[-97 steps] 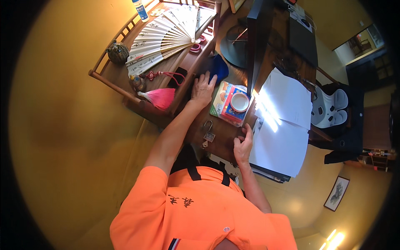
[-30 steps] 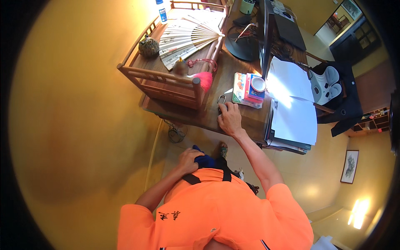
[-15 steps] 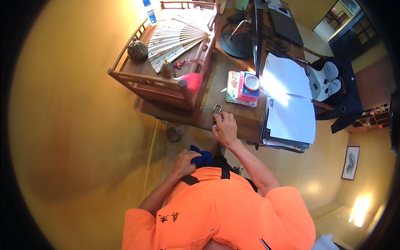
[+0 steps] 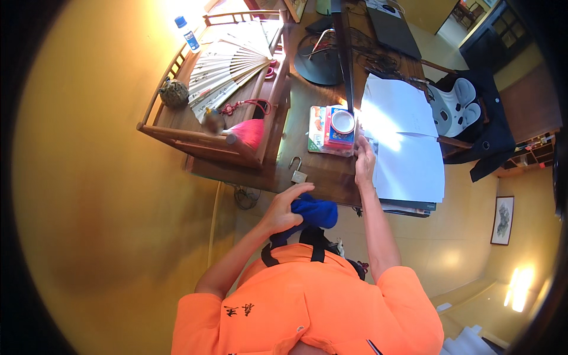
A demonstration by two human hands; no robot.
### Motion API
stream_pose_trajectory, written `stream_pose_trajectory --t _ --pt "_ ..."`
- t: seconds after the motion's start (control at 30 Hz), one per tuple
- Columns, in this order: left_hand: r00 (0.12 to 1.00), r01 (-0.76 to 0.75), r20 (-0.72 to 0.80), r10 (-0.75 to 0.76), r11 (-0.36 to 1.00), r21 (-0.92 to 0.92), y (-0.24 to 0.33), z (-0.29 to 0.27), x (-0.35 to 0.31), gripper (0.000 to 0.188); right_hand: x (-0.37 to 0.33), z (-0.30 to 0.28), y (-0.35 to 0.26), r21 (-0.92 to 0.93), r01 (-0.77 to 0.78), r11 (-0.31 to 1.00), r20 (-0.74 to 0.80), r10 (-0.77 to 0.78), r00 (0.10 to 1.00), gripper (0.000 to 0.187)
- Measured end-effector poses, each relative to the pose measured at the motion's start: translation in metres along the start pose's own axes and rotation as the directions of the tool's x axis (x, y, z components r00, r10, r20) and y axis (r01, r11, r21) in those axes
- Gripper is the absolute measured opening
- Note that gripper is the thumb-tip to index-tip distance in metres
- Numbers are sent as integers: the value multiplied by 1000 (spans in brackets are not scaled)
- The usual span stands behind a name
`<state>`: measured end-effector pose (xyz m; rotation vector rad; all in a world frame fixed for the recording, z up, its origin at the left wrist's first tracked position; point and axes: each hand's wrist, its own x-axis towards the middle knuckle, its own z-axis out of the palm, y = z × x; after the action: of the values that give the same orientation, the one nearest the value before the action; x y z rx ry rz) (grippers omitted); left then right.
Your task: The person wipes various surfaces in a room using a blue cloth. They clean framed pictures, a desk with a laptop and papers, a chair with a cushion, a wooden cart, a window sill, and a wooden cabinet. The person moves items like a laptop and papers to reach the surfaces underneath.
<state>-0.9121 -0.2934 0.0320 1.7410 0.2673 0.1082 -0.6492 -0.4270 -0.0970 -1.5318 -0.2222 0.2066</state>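
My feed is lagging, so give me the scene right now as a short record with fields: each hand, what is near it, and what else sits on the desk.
left hand: gripping a blue cloth at the near desk edge
right hand: resting on the wooden desk, touching the stack of small books
on the stack: small round white container
between the hands: open padlock lying flat
right of the stack: large white sheets
left side: wooden tray with a spread folding fan and a pink tassel
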Motion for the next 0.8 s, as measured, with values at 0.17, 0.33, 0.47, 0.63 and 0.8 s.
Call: stream_pose_trajectory --t 0.17,0.33,0.47,0.63,0.8 --pt "997 43 70 -37 996 -80 5 14 35 66 -3 14 -20 -418 76 905 74 -49 996 34" --pt "985 148 110 -131 976 -160 -4 26 42 66 -5 18 -14 -478 113 871 36 -109 993 33" --pt "976 208 112 -188 957 -204 -6 31 43 67 -16 34 -25 -490 130 862 25 -135 990 33" --pt "967 251 108 -231 940 -231 3 39 42 62 -21 51 -24 -459 175 871 58 -167 984 36" --pt "955 274 174 -242 941 -199 8 45 33 58 -23 63 -20 -419 165 893 81 -144 986 39"
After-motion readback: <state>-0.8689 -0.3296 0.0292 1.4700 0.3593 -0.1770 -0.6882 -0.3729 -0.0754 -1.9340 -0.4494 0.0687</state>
